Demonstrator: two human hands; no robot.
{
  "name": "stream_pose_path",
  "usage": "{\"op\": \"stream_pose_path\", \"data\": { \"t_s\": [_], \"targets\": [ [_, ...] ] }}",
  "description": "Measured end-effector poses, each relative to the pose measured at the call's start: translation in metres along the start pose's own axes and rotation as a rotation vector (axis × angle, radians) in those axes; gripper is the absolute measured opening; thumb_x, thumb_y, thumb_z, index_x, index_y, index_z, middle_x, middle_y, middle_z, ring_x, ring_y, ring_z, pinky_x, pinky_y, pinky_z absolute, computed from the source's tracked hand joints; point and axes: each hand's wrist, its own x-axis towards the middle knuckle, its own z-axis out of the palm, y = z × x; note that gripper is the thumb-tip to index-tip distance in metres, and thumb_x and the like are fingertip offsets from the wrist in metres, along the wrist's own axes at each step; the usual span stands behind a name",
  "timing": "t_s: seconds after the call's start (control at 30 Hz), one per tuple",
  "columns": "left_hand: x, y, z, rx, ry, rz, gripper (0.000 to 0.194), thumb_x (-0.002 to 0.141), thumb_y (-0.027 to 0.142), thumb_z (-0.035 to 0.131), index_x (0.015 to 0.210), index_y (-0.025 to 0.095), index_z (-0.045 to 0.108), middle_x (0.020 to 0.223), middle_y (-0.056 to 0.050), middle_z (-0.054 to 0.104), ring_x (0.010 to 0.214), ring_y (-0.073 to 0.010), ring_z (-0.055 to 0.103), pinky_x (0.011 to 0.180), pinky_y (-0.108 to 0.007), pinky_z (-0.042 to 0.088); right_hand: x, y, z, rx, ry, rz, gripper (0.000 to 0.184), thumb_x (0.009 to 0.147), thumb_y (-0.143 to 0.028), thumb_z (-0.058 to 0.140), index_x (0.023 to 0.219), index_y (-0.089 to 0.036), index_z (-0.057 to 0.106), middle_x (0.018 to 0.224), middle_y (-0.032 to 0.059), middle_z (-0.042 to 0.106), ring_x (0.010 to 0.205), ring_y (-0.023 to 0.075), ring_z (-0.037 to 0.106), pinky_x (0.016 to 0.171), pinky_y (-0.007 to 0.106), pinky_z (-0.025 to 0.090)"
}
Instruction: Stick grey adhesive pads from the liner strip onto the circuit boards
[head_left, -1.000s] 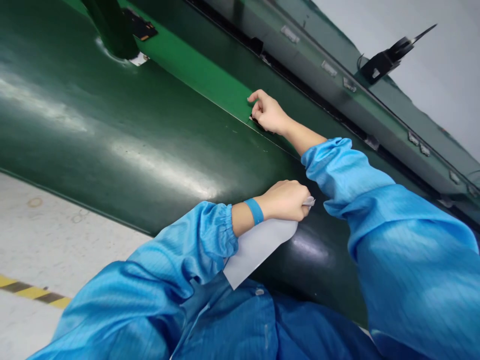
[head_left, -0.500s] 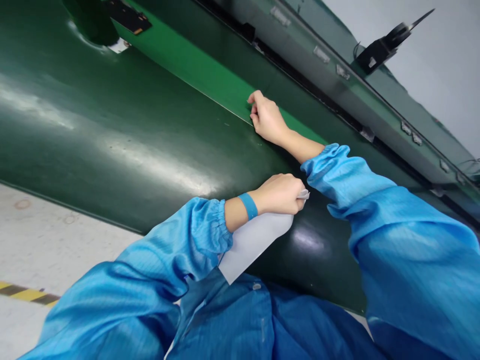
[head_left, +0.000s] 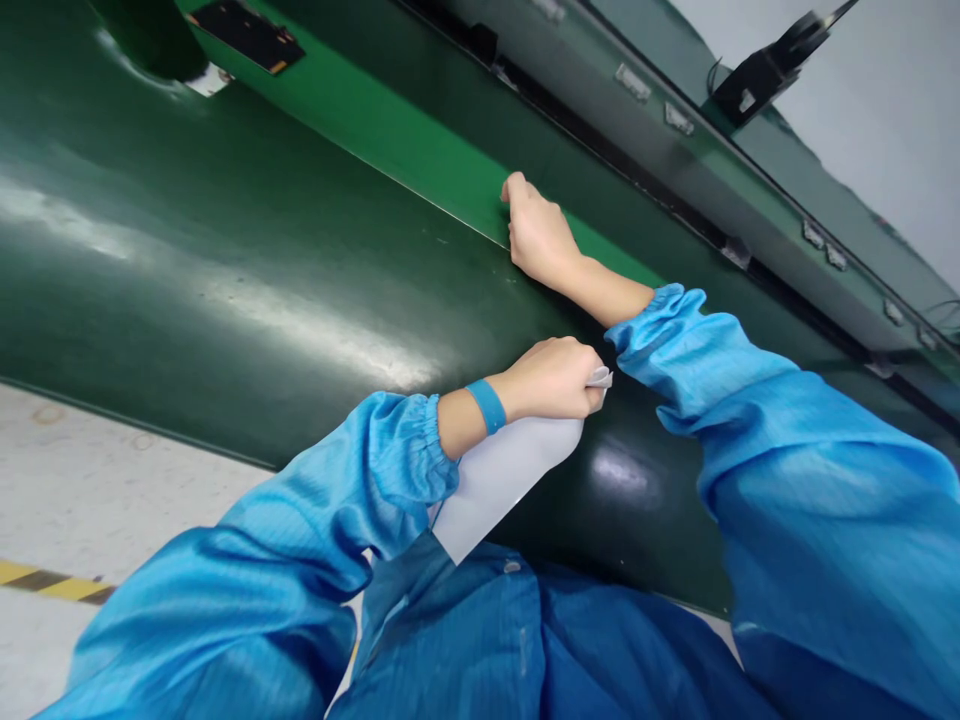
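My left hand (head_left: 559,378) is closed in a fist around a white sheet (head_left: 491,480), which looks like paper. A folded bit of it sticks out past the fingers, and the rest hangs below my wrist toward my body. A blue band circles that wrist. Farther forward, my right hand (head_left: 541,232) is over the edge of a bright green strip (head_left: 405,150) that looks like a conveyor belt. Its fingers are curled down and inward, with the fingertips mostly hidden, so anything in them cannot be made out.
A dark green tabletop (head_left: 225,260) runs along the strip. At the upper left, a flat black part (head_left: 244,35) lies on the strip near a dark round post (head_left: 157,40). Beyond runs a long rail (head_left: 652,190), with a black device (head_left: 765,80) behind it.
My right hand's fingers have curled in further, and the thumb no longer shows. My left hand keeps the white sheet and has shifted slightly up and left in view.
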Motion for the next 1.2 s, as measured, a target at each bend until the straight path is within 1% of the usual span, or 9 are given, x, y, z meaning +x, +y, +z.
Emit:
{"op": "stream_pose_path", "data": {
  "t_s": [0.27, 0.4, 0.6, 0.7, 0.77, 0.87, 1.0, 1.1, 1.2],
  "targets": [
    [0.0, 0.002, -0.005, -0.037, -0.033, -0.039, 0.015, 0.08, 0.023, 0.061, 0.071, 0.022, 0.074, 0.074, -0.007, 0.072, 0.072, -0.0271, 0.069, 0.067, -0.036, 0.045, -0.003, 0.018, -0.006, 0.09, -0.094, 0.069, 0.028, 0.097, -0.034, 0.067, 0.113, -0.026, 0.045, 0.095, 0.0098, 0.06, 0.094, 0.0332, 0.063, 0.096, 0.06, 0.056],
    [0.0, 0.002, -0.006, -0.068, -0.029, -0.05, 0.016, 0.079, 0.023, 0.061, 0.069, 0.022, 0.073, 0.071, -0.006, 0.071, 0.071, -0.0266, 0.069, 0.065, -0.035, 0.043, -0.009, 0.028, -0.012, 0.262, -0.099, 0.109, 0.024, 0.1, -0.036, 0.064, 0.112, -0.026, 0.045, 0.083, 0.0039, 0.057, 0.088, 0.0275, 0.063, 0.098, 0.053, 0.058],
    [0.002, -0.004, -0.009, -0.137, 0.017, -0.069, 0.018, 0.08, 0.02, 0.064, 0.062, 0.02, 0.065, 0.065, -0.003, 0.066, 0.069, -0.0224, 0.066, 0.066, -0.033, 0.043, -0.017, 0.062, -0.003, 0.588, -0.026, 0.201, 0.035, 0.103, -0.058, 0.061, 0.113, -0.029, 0.044, 0.082, -0.0019, 0.052, 0.066, 0.0164, 0.052, 0.072, 0.038, 0.06],
    [0.005, -0.01, -0.018, -0.303, 0.131, -0.183, 0.011, 0.084, 0.023, 0.066, 0.08, 0.017, 0.075, 0.08, -0.004, 0.076, 0.079, -0.0225, 0.071, 0.073, -0.032, 0.051, -0.029, 0.07, -0.015, 0.645, 0.065, 0.135, 0.043, 0.103, -0.068, 0.054, 0.12, -0.03, 0.043, 0.086, -0.0011, 0.054, 0.061, 0.0154, 0.048, 0.062, 0.037, 0.057],
    [0.006, -0.014, -0.025, -0.425, 0.244, -0.25, 0.031, 0.084, 0.023, 0.07, 0.112, 0.015, 0.078, 0.109, -0.008, 0.081, 0.097, -0.0241, 0.074, 0.088, -0.033, 0.056, -0.048, 0.06, -0.035, 0.575, 0.153, 0.053, 0.042, 0.105, -0.066, 0.052, 0.125, -0.03, 0.045, 0.09, 0.002, 0.057, 0.067, 0.0179, 0.055, 0.067, 0.039, 0.059],
    [0.007, -0.02, -0.029, -0.53, 0.316, -0.267, 0.077, 0.081, 0.027, 0.077, 0.154, 0.015, 0.056, 0.152, -0.014, 0.065, 0.129, -0.0294, 0.067, 0.113, -0.04, 0.052, -0.089, 0.029, -0.072, 0.406, 0.259, -0.018, 0.037, 0.109, -0.055, 0.048, 0.135, -0.028, 0.046, 0.096, 0.0061, 0.062, 0.079, 0.0218, 0.064, 0.076, 0.042, 0.062],
    [0.006, -0.025, -0.025, -0.583, 0.254, -0.219, 0.094, 0.08, 0.037, 0.081, 0.163, 0.013, 0.043, 0.167, -0.019, 0.05, 0.15, -0.0353, 0.053, 0.127, -0.047, 0.041, -0.136, -0.009, -0.095, 0.216, 0.272, -0.061, 0.035, 0.111, -0.043, 0.044, 0.143, -0.028, 0.047, 0.105, 0.0079, 0.066, 0.088, 0.024, 0.07, 0.082, 0.045, 0.064],
    [0.005, -0.025, -0.023, -0.585, 0.241, -0.161, 0.094, 0.08, 0.044, 0.082, 0.161, 0.014, 0.045, 0.167, -0.018, 0.05, 0.152, -0.0353, 0.051, 0.128, -0.044, 0.039, -0.153, -0.014, -0.089, 0.133, 0.262, -0.066, 0.034, 0.111, -0.038, 0.042, 0.142, -0.027, 0.049, 0.109, 0.0089, 0.067, 0.098, 0.0257, 0.071, 0.087, 0.045, 0.063],
    [0.004, -0.023, -0.026, -0.581, 0.222, -0.143, 0.09, 0.081, 0.048, 0.084, 0.157, 0.016, 0.05, 0.161, -0.016, 0.056, 0.143, -0.0342, 0.058, 0.121, -0.041, 0.046, -0.159, -0.01, -0.078, 0.141, 0.254, -0.073, 0.034, 0.11, -0.031, 0.043, 0.143, -0.025, 0.048, 0.108, 0.0079, 0.069, 0.1, 0.0248, 0.071, 0.088, 0.042, 0.062]
  ]
}}
